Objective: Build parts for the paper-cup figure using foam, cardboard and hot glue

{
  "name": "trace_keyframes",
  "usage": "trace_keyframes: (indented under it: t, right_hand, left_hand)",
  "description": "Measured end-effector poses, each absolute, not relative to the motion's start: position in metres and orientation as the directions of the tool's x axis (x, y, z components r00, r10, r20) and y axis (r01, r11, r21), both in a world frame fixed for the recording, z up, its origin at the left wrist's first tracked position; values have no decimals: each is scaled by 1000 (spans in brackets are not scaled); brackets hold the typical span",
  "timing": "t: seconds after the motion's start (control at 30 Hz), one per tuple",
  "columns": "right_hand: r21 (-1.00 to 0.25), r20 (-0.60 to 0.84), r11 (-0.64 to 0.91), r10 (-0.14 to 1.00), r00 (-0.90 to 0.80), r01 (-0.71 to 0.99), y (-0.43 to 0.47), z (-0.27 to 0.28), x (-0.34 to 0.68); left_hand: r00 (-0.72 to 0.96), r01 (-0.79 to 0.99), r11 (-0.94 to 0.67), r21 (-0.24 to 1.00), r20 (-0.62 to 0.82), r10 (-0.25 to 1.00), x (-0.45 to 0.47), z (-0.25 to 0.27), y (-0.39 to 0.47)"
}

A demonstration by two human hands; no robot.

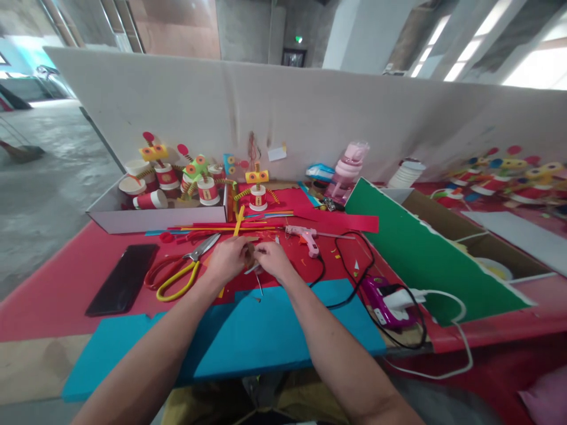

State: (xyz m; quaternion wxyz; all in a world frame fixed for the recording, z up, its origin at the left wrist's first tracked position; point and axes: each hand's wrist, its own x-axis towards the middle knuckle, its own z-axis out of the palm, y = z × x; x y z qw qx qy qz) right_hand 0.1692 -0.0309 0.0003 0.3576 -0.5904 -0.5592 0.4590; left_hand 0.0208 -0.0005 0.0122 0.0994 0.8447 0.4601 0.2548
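A small brownish piece [250,255] is being pinched over the middle of the bench [48,289], just behind the blue sheet [261,336] that is covering part of the front edge; its exact form is being hidden by the fingers. The left hand [229,257] is being held narrow, with fingertips bent onto the piece. The right hand [273,260] is likewise being held narrow, and the piece's right side is being gripped by its fingertips. A yellow strip [240,221] is being partly covered by the left hand. Just left of that hand, scissors [181,277] with red and yellow handles are lying open; a black phone [123,280] is lying beyond them, toward the bench's left edge. To the right of the hands, a pink glue gun [305,237] is being supported on its side. A purple power socket [388,304] is being occupied by a white plug [401,300] near the front edge, right of the blue sheet. Toward the rear edge, one paper-cup figure [257,198] is standing upright; at the rear left corner, similar figures are being contained in a white box [162,221]. A green panel [411,254] is leaning at right.
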Motion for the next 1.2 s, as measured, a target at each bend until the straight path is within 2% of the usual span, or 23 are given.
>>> trace_keyframes:
  t: [0.1, 0.17, 0.27, 0.47, 0.6, 0.83, 0.97, 1.13, 1.2]
  right_hand:
    - [-961, -147, -132, 988, -41, 243, -31, 4, 171]
    - [-965, -144, -128, 988, -56, 227, -31, 6, 173]
    - [-956, -143, -118, 987, -75, 267, -31, 6, 174]
    - [-911, -127, -63, 983, -131, 408, -34, 5, 172]
    - [-873, -96, -12, 984, -148, 487, -35, 6, 171]
    - [-823, -62, 43, 984, -165, 567, -35, 6, 172]
    - [-760, -23, 85, 987, -157, 644, -34, 5, 172]
    - [-819, -111, -22, 986, -121, 573, -32, 1, 171]
    - [-859, -141, -73, 985, -97, 508, -31, 0, 171]
  left_hand:
    - [474, 572, -510, 642, 249, 845, 12, 17, 3]
    - [510, 444, -400, 802, 141, 849, 3, 20, 8]
    - [534, 364, -309, 879, 75, 842, -6, 22, 13]
    - [531, 441, -424, 791, 151, 834, -4, 18, 13]
    - [544, 499, -460, 735, 148, 826, -3, 21, 10]
    - [568, 524, -475, 707, 126, 813, -3, 23, 10]
    - [592, 545, -551, 632, 175, 787, 1, 22, 7]
    - [570, 621, -639, 453, 299, 765, 18, 15, -2]
    - [528, 649, -626, 432, 336, 779, 23, 12, -2]
